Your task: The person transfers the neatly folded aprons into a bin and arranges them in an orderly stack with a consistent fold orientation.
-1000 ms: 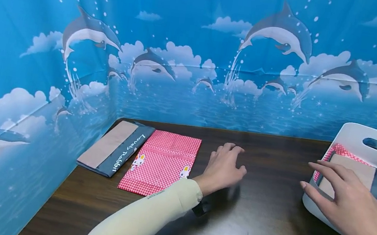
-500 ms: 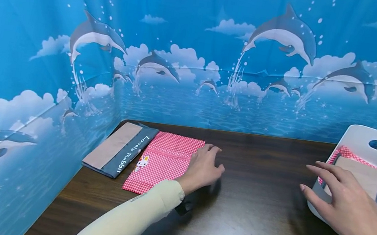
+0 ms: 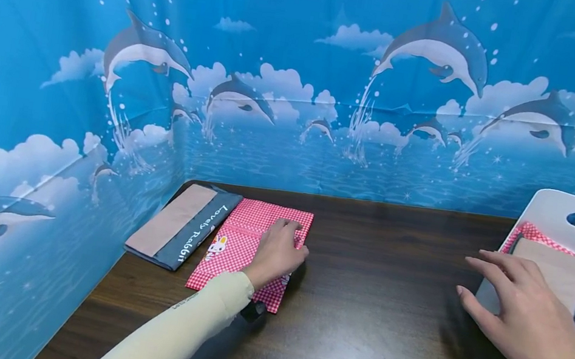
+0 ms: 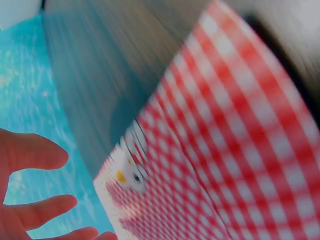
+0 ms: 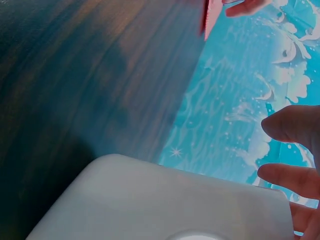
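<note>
A folded red-and-white checked cloth [image 3: 244, 228] with a rabbit print lies flat on the table. Over its right part is my left hand [image 3: 277, 255], fingers loosely bent; whether they touch the cloth cannot be told. In the left wrist view, the thumb and fingers are spread apart beside the checked cloth [image 4: 250, 110]. My right hand [image 3: 532, 324], fingers spread and relaxed, is at the left side of a white bin [image 3: 548, 207]. Inside the bin are a folded grey-and-beige cloth [image 3: 554, 260] and a red checked one [image 3: 530, 234], partly hidden.
A folded grey-and-beige cloth [image 3: 171, 224] lettered "Lovely Rabbit" lies left of the checked cloth, against its edge. Dark wooden table [image 3: 378, 278] stretches between the hands. A blue dolphin-print curtain [image 3: 268, 158] hangs along the back and left edges.
My left hand has moved left from the bare table to above the red checked cloth. The right hand stays beside the bin. The head view has shifted slightly.
</note>
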A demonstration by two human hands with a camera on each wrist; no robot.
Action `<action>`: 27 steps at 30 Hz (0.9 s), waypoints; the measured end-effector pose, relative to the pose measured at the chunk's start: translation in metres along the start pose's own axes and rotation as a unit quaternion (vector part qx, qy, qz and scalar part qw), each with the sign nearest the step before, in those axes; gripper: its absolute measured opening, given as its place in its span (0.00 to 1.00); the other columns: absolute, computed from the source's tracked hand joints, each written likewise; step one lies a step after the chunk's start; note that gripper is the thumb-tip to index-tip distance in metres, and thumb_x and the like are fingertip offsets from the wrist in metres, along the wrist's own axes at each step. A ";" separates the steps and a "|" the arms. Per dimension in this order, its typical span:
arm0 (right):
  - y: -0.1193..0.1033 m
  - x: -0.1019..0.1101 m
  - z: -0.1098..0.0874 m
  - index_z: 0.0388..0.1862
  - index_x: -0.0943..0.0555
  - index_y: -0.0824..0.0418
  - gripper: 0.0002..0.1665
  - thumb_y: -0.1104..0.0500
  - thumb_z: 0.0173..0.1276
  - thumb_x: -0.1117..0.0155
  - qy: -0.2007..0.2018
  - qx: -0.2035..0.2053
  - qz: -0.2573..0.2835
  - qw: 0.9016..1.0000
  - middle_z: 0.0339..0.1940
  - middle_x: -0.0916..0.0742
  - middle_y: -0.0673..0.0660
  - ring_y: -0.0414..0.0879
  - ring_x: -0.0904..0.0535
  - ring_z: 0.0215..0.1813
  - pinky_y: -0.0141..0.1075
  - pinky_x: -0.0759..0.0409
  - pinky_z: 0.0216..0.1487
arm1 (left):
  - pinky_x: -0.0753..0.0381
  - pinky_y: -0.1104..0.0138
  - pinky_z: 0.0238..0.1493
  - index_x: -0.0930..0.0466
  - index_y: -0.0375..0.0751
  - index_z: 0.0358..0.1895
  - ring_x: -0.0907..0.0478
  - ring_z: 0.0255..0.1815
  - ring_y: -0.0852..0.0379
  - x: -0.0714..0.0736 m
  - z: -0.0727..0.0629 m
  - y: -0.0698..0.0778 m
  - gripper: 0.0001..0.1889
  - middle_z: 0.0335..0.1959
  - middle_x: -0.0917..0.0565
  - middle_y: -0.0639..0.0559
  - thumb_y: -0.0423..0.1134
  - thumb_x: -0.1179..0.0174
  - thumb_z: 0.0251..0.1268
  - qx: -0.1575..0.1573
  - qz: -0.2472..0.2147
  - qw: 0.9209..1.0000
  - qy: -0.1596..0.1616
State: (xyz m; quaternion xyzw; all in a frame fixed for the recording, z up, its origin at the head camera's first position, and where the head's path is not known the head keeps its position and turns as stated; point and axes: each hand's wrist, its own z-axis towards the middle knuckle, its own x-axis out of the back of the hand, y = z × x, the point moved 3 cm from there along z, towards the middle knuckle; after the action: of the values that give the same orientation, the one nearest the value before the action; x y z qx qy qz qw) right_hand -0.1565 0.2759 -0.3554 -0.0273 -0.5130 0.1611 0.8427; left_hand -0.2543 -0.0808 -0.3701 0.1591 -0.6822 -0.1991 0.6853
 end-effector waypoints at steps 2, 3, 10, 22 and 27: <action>-0.001 -0.001 0.000 0.62 0.16 0.66 0.39 0.53 0.52 0.13 0.003 0.003 -0.002 1.000 0.67 0.19 0.74 0.71 0.28 0.64 0.73 0.23 0.59 | 0.31 0.40 0.78 0.22 0.33 0.71 0.27 0.74 0.36 0.003 0.002 -0.007 0.28 0.72 0.24 0.33 0.40 0.31 0.71 0.003 0.011 1.000 0.006; -0.001 -0.001 0.000 0.62 0.16 0.66 0.39 0.53 0.52 0.13 0.003 0.003 -0.003 1.000 0.67 0.19 0.74 0.72 0.28 0.64 0.74 0.24 0.60 | 0.31 0.40 0.77 0.22 0.32 0.71 0.27 0.74 0.35 0.005 0.002 -0.010 0.28 0.72 0.23 0.33 0.40 0.31 0.71 0.002 0.017 1.000 0.009; -0.001 -0.001 0.000 0.61 0.16 0.67 0.39 0.53 0.52 0.14 0.005 0.010 -0.004 1.000 0.66 0.19 0.73 0.71 0.29 0.65 0.72 0.24 0.58 | 0.25 0.41 0.73 0.21 0.32 0.69 0.25 0.71 0.35 0.012 0.002 -0.032 0.28 0.70 0.23 0.32 0.41 0.31 0.70 0.022 0.027 0.999 0.008; -0.001 -0.004 0.000 0.51 0.13 0.69 0.32 0.55 0.49 0.12 0.002 -0.007 -0.015 1.000 0.65 0.20 0.75 0.72 0.32 0.67 0.74 0.25 0.59 | 0.31 0.39 0.78 0.22 0.34 0.71 0.32 0.79 0.34 0.017 -0.001 -0.063 0.27 0.77 0.30 0.32 0.39 0.34 0.73 0.057 0.039 0.997 -0.031; -0.001 -0.005 0.000 0.46 0.12 0.69 0.29 0.55 0.48 0.12 0.009 -0.003 -0.015 1.000 0.64 0.19 0.75 0.72 0.31 0.67 0.74 0.24 0.59 | 0.32 0.40 0.79 0.22 0.33 0.71 0.31 0.79 0.34 0.013 -0.001 -0.063 0.26 0.76 0.27 0.32 0.40 0.35 0.75 0.042 0.063 0.997 -0.033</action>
State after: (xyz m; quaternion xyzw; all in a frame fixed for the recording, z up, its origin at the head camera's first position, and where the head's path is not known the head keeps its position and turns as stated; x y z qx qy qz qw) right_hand -0.1585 0.2734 -0.3591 -0.0232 -0.5065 0.1463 0.8494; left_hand -0.2571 -0.1416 -0.3898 0.1376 -0.7207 -0.1321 0.6665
